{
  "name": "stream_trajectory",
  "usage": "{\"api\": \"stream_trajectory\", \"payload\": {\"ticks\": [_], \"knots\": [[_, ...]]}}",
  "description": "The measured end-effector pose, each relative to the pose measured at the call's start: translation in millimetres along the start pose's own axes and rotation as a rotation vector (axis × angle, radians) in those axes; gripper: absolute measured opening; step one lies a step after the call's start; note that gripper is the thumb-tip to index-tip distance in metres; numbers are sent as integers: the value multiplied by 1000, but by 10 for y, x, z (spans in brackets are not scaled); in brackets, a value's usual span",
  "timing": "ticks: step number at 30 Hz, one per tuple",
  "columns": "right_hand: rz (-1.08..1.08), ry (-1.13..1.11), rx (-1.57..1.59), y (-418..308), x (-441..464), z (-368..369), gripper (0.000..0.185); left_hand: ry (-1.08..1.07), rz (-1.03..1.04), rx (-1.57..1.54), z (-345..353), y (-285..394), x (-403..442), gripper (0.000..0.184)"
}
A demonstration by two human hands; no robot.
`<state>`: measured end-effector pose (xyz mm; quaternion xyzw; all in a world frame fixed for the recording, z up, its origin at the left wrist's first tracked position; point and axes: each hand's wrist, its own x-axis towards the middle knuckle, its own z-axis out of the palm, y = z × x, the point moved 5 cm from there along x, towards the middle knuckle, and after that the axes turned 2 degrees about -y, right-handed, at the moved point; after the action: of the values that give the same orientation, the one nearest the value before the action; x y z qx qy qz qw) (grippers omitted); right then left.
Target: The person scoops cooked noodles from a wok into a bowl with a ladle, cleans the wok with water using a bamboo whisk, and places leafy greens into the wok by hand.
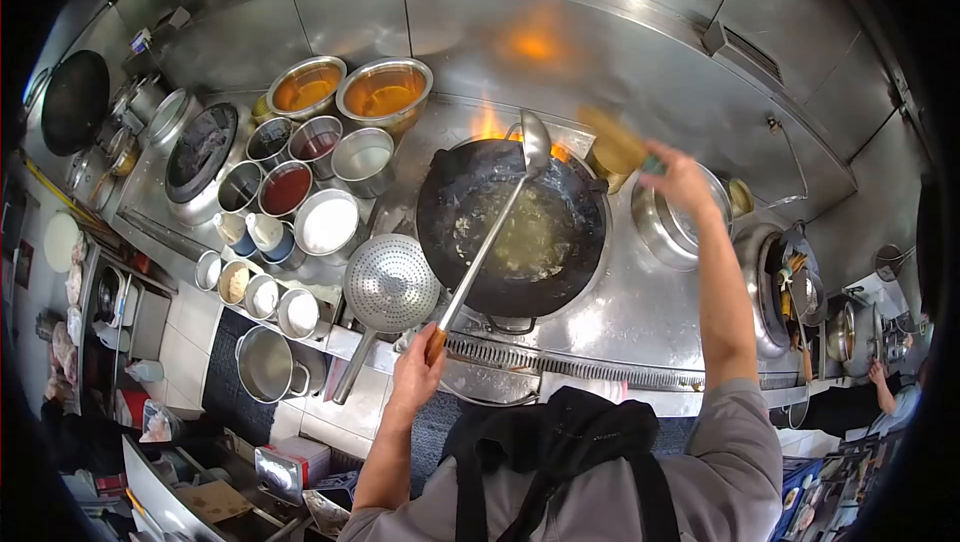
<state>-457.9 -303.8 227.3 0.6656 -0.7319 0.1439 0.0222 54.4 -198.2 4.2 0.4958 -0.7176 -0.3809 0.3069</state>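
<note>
The wooden grip of the ladle point(497, 234) is enclosed by the curled fingers of the left hand point(417, 370), which is positioned at the near-left side of the wok point(455, 277). A blurred yellow-brown tool point(612, 140) is gripped at its green end by the fingers of the right hand point(683, 182), to the far right of the wok; the exact finger placement cannot be told because of blur.

The left forearm is angled forward from the body, with the elbow bent. The right arm is extended well forward past the wok's right side, with the elbow nearly straightened.

The ladle is held diagonally across the wok, its bowl located at the far rim; contact with the rim cannot be confirmed. Cloudy liquid point(520, 242) is contained in the wok, and flames point(487, 122) are seen behind it. The strainer point(392, 277) is placed just beside the wok, at its near left. A steel pot point(652, 225) is set to the wok's right.
</note>
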Motion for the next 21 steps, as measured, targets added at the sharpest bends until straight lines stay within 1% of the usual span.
{"api": "stream_trajectory", "payload": {"ticks": [1, 3, 4, 6, 7, 9, 10, 11, 12, 13, 14, 15, 16, 17, 18, 19, 20, 21], "knots": [[2, 5, 4, -101, 22, -112, 67, 0, 4, 5, -41, 16, 31, 49], [195, 346, 508, -229, -17, -386, 68, 0, 121, 191, -134, 62, 32, 50], [201, 352, 510, -215, -38, -423, 68, -4, 127, 196, -162, 87, 47, 50], [-165, -258, -167, -341, -149, -218, 73, -28, 161, 191, -162, 155, 9, 51], [-159, -254, -167, -296, -189, -277, 73, -31, 167, 192, -141, 166, -9, 51], [-212, -465, -422, -173, -290, -244, 72, -20, 157, 179, -129, 143, -68, 51], [-164, -261, -306, -123, -317, -367, 71, -15, 161, 143, -119, 159, -93, 52], [-167, -266, -313, -79, -342, -352, 71, -13, 157, 135, -60, 145, -113, 52], [22, -29, 5, 43, -370, -446, 71, -29, 117, 82, 5, 93, -136, 52], [198, 19, 155, 52, -453, -388, 70, -51, 77, 33, 45, 54, -173, 52], [373, 102, 329, 60, -554, -331, 70, -62, 73, 34, 71, 85, -193, 52], [529, 214, 496, 59, -670, -273, 69, -102, 39, -41, 112, 109, -185, 52], [179, 44, 234, -14, -699, -43, 68, -142, 4, -117, 141, 125, -185, 53], [-174, -127, -30, -194, -779, 109, 67, -151, -1, -116, 192, 89, -199, 53], [-166, -135, -26, -156, -853, 133, 67, -156, 6, -253, 264, 12, -209, 53], [-69, -330, -128, -168, -940, 196, 66, -161, 9, -389, 270, 20, -220, 54], [23, -528, -230, -153, -1040, 289, 65, -192, -27, -393, 281, -6, -229, 55], [19, -540, -228, -94, -1132, 382, 65, -191, -40, -395, 266, -26, -221, 55]]}}
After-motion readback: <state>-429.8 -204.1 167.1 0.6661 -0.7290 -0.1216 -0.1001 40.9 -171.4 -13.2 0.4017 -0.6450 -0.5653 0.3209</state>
